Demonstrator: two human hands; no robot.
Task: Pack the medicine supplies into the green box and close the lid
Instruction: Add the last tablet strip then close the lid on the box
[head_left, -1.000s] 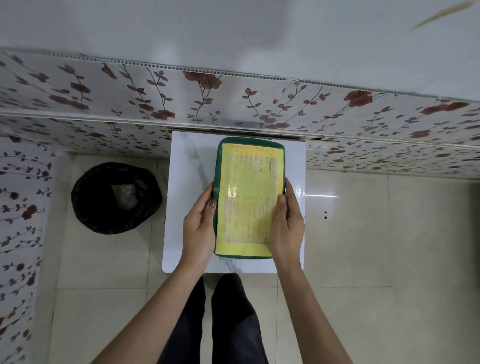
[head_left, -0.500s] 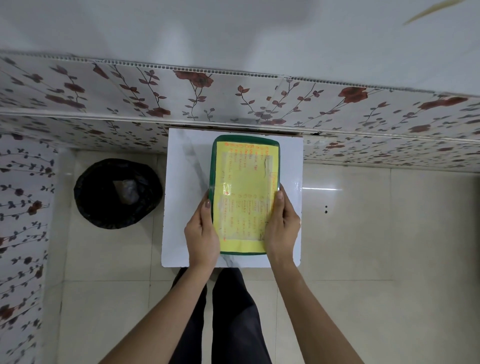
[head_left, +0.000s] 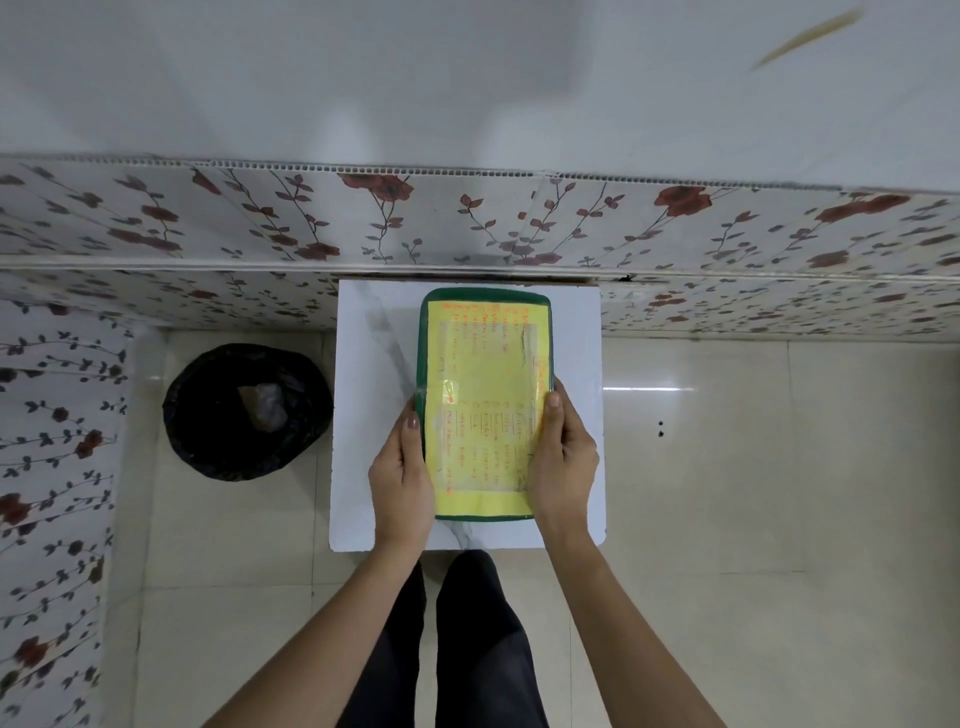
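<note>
From the head camera, the only view I have, I look straight down on a small white marble-patterned table pushed against a floral-papered wall. The green box lies flat on it, long axis running away from me, its far end near the wall edge of the table and its near end just short of the table's front edge. Its lid is on, and nearly the whole top is covered by a yellow sheet with orange handwriting that I cannot read, under glossy clear film.

The 2 hands sit on the near half of the box, 1 on each long side. My left hand presses flat against the left edge, fingers together and extended, the thumb pointing away from me along the green rim. My right hand mirrors it on the right edge, its thumb lying over the margin of the yellow sheet. Both hands are loosely curled onto the box's sides, clasping it between them; the lower fingers are hidden.

On the tiled floor, left of the table and well apart from the box, stands a bin with a black liner. Dark trouser legs show below the table.
</note>
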